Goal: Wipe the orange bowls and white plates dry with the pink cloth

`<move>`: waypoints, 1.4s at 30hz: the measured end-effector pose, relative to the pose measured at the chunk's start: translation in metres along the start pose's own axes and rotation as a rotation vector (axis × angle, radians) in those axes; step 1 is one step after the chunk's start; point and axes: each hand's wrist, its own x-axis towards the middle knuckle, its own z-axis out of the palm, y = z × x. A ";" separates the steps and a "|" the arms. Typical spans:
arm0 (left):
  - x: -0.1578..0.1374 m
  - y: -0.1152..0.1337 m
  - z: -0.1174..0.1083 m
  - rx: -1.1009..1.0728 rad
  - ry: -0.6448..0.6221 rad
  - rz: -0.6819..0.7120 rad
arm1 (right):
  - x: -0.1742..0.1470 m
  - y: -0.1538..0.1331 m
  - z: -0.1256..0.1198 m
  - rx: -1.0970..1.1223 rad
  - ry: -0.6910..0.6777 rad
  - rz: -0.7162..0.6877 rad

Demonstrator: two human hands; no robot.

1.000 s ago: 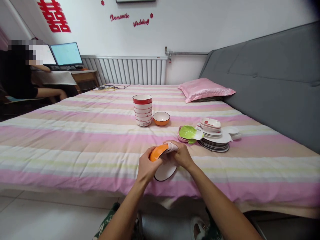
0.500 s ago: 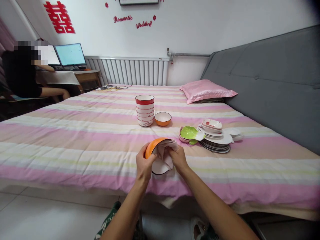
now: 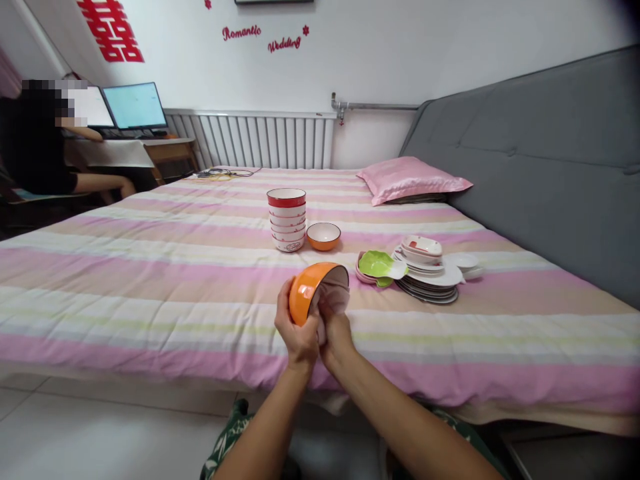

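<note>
An orange bowl [image 3: 306,292] with a white inside and dark rim is held tilted on its side above the near part of the bed. My left hand [image 3: 296,333] grips it from the left, with the thumb at the rim. Inside the bowl, my right hand [image 3: 336,331] presses a pale cloth [image 3: 339,297] against the inner wall; its fingertips are partly hidden. Beyond my hands stands a stack of white bowls [image 3: 289,230] topped by a red-rimmed one. Beside that stack sits another orange bowl [image 3: 323,237], upright.
To the right lie a green leaf-shaped dish [image 3: 376,265] and a pile of plates [image 3: 431,291] with small dishes on top. A pink pillow [image 3: 413,179] rests near the grey headboard [image 3: 530,147]. Cables [image 3: 225,174] lie at the far edge. A person [image 3: 35,147] sits at a desk, far left.
The held bowl has turned further onto its side, showing more of its orange outside. My right hand and the cloth have moved left and deeper into the bowl. The view has shifted slightly.
</note>
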 end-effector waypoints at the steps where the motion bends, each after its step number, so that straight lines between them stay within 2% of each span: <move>1: -0.002 0.000 0.001 0.001 0.007 0.030 | -0.003 0.001 0.001 -0.005 -0.016 0.010; 5: -0.009 -0.003 0.003 0.019 -0.004 0.177 | -0.002 -0.005 -0.001 -0.071 -0.064 -0.028; 7: -0.010 -0.003 0.002 0.018 -0.084 0.166 | 0.010 -0.016 -0.008 -0.122 -0.056 -0.109; 11: 0.000 -0.002 -0.006 -0.030 -0.394 -0.071 | 0.039 -0.049 -0.032 -0.278 -0.023 -0.376; 14: 0.015 0.001 -0.017 -0.028 -0.575 -0.213 | 0.049 -0.074 -0.048 -0.421 -0.070 -0.589; 18: 0.025 0.008 -0.025 0.083 -0.708 -0.212 | 0.046 -0.092 -0.057 -0.579 -0.251 -0.784; 23: 0.026 0.013 -0.028 0.208 -0.796 -0.202 | 0.039 -0.090 -0.051 -0.998 -0.616 -1.314; 25: 0.025 0.014 -0.029 0.266 -0.796 -0.179 | 0.036 -0.087 -0.047 -1.089 -0.689 -1.392; 27: 0.023 0.013 -0.030 0.316 -0.751 -0.173 | 0.034 -0.086 -0.044 -1.129 -0.732 -1.369; 33: 0.016 0.018 -0.033 0.348 -0.620 -0.191 | 0.035 -0.083 -0.041 -1.095 -0.784 -1.106; 38: 0.017 0.017 -0.035 0.182 -0.528 -0.250 | 0.040 -0.077 -0.042 -0.962 -0.706 -0.921; 42: 0.022 0.015 -0.038 0.080 -0.445 -0.277 | 0.039 -0.066 -0.040 -0.792 -0.579 -0.796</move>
